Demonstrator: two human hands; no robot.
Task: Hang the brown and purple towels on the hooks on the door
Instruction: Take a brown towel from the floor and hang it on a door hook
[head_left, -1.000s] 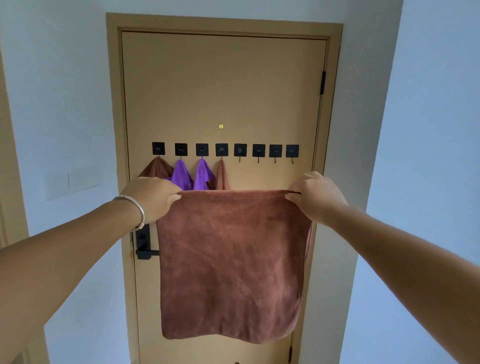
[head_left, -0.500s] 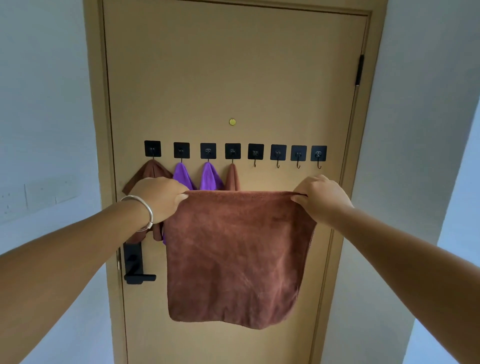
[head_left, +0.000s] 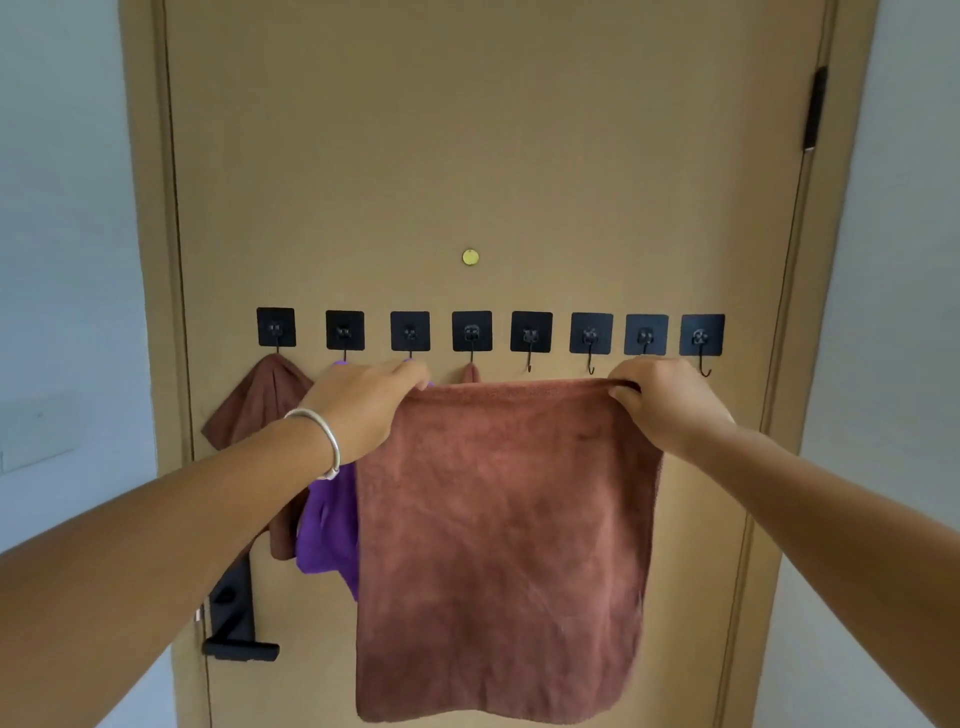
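My left hand (head_left: 363, 410) and right hand (head_left: 662, 402) each pinched a top corner of the brown towel (head_left: 504, 545), fingers curled over its edge, spreading it flat across the middle of the frame. It looked soft, light and limp, so I judged a corner the best place to grip for hooking. Behind it hung a purple towel (head_left: 330, 525) at lower left. Beyond, on the door (head_left: 467, 130), the free hook (head_left: 529, 358) sat just above the towel's edge.

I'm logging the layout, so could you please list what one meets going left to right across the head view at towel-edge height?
Hung brown towel → left hand → held brown towel → right hand → door frame.
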